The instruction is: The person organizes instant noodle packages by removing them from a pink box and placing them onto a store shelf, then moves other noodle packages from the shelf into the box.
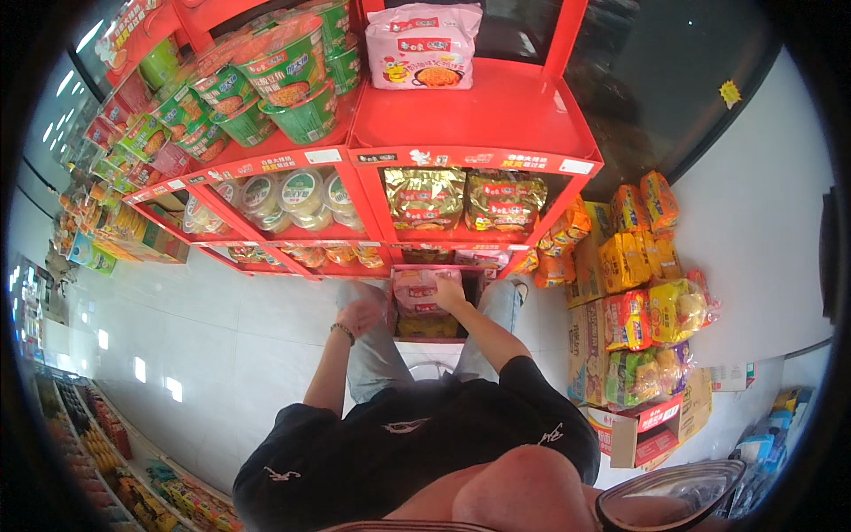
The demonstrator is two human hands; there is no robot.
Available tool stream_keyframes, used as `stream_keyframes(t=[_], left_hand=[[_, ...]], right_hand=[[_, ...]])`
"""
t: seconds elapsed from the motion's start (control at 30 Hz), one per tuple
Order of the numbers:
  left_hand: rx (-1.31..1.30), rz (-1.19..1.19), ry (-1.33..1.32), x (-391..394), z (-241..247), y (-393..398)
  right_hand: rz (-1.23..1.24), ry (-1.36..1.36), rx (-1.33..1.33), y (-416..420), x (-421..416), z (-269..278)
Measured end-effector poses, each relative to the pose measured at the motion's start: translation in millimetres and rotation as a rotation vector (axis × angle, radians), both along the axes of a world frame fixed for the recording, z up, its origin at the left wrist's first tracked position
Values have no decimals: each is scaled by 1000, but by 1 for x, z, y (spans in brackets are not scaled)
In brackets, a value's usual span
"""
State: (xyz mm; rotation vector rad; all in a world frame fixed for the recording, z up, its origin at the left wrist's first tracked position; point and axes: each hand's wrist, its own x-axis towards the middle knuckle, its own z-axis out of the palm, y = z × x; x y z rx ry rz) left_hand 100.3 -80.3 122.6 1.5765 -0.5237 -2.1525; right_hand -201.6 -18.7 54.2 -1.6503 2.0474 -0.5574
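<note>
A carton [432, 340] stands on the floor between my knees, with pink instant noodle packs [415, 290] at its far side and a yellow pack [425, 326] nearer to me. My right hand [451, 294] grips the right end of the upper pink pack; its fingertips are partly hidden. Beside the carton, my left hand [362, 315] is blurred over my left knee, a bead bracelet on its wrist. Whether its fingers are apart cannot be made out. Just beyond the carton rises a red display shelf [465, 120] with one pink pack [425, 50] on its upper right board.
Green noodle cups [292, 86] are stacked on the shelf's upper left. Gold noodle packs [425, 199] and clear-lidded bowls [302, 189] fill the middle level. To the right, bagged noodles [625, 259] sit on cartons, near an opened carton [645, 435]. A stool [432, 368] is partly visible beneath me.
</note>
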Motion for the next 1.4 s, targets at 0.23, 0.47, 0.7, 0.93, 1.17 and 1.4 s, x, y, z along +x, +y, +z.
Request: stream_keyframes(t=[0.23,0.47,0.7,0.93,1.17,1.4], left_hand=[[-909,-360,-9,36,-66,-26],[-85,4,-297,-1,-61,-27],[-134,16,-240,-7,-84,-37],[-122,16,-243,0,-81,-39],[-116,-62,-255,-25,-21,-19],[-85,-94,-272,-15,-37,-22]], right_hand=[[177,325,-20,-19,35,20],[219,543,-167,-4,0,1],[259,470,47,-19,-22,8],[250,369,25,-17,-10,33],[201,239,-158,-3,-10,70],[110,199,-211,3,-20,199]])
